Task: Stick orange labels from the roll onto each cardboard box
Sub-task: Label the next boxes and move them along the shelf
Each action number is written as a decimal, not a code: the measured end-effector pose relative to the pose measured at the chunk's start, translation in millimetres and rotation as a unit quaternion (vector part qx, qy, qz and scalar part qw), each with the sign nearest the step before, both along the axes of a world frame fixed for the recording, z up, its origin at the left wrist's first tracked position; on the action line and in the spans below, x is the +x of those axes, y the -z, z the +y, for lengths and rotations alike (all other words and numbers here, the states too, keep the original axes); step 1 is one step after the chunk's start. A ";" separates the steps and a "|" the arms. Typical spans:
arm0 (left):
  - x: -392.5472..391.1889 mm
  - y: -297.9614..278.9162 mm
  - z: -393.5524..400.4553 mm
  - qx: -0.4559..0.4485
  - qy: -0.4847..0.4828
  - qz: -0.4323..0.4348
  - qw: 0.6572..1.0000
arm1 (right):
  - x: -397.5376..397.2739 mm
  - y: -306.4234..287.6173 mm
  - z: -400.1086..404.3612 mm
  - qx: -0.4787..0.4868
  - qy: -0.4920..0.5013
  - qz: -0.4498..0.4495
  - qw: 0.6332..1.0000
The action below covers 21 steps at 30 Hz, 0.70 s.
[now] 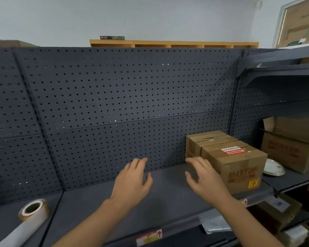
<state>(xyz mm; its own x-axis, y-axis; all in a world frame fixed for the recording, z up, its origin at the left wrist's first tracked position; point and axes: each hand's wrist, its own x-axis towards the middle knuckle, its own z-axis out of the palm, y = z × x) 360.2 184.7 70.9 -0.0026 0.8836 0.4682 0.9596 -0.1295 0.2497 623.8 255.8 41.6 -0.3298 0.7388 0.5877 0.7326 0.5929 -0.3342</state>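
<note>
Reaching with left hand (132,180) and right hand (202,177) spread, empty; label roll (32,211) lower left, forgotten risk; front box (239,168) could get shoved.

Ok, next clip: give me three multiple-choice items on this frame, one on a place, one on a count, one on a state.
1. Where does the label roll lie?
A. On the shelf, far left
B. On top of a box
C. In the right hand

2. How many closed boxes stand in line behind the right hand?
A. One
B. Two
C. Four

3. What are the hands doing?
A. Both grip the roll
B. Both are open, holding nothing
C. The left hand pinches a label

Answers: 1 A, the roll rests at the lower left of the shelf; 2 B, front box and rear box; 3 B, left hand and right hand show spread fingers.
</note>
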 end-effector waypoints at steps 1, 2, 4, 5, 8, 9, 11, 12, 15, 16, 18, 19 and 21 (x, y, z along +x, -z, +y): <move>-10.5 0.7 -5.9 0.001 -0.008 -0.001 1.000 | -10.7 1.6 -2.9 -0.005 -0.007 0.002 1.000; -21.2 1.2 -12.4 0.004 -0.015 -0.003 1.000 | -21.7 2.5 -6.2 -0.010 -0.014 0.004 1.000; -44.3 3.1 -25.5 0.006 -0.030 -0.006 1.000 | -44.6 3.3 -14.2 -0.021 -0.028 0.008 0.999; -56.4 4.3 -32.2 0.005 -0.037 -0.008 0.999 | -56.6 2.7 -18.6 -0.028 -0.035 0.011 0.999; -93.4 7.9 -54.1 0.005 -0.063 -0.021 0.998 | -92.8 0.3 -32.8 -0.053 -0.052 0.018 0.997; -105.8 9.5 -61.5 0.005 -0.074 -0.024 0.997 | -104.7 0.2 -37.6 -0.064 -0.060 0.020 0.996; -130.4 11.8 -75.7 0.005 -0.090 -0.029 0.996 | -128.5 0.6 -45.6 -0.080 -0.073 0.027 0.994; -141.8 11.9 -82.4 0.005 -0.096 -0.033 0.995 | -140.4 -0.1 -50.0 -0.088 -0.078 0.032 0.993; -173.2 12.3 -101.2 -0.002 -0.127 -0.064 0.990 | -175.1 -1.0 -62.4 -0.114 -0.088 0.042 0.989; -182.1 12.9 -106.7 -0.002 -0.138 -0.073 0.988 | -185.1 -1.8 -66.6 -0.122 -0.090 0.045 0.987; -200.7 13.7 -119.0 -0.003 -0.152 -0.082 0.985 | -205.6 -3.7 -74.9 -0.124 -0.096 0.050 0.986; -210.5 13.5 -124.6 -0.003 -0.155 -0.086 0.984 | -215.3 -4.7 -79.5 -0.122 -0.099 0.053 0.986; -231.4 10.6 -136.2 0.002 -0.163 -0.107 0.981 | -235.3 -6.4 -88.2 -0.123 -0.105 0.060 0.985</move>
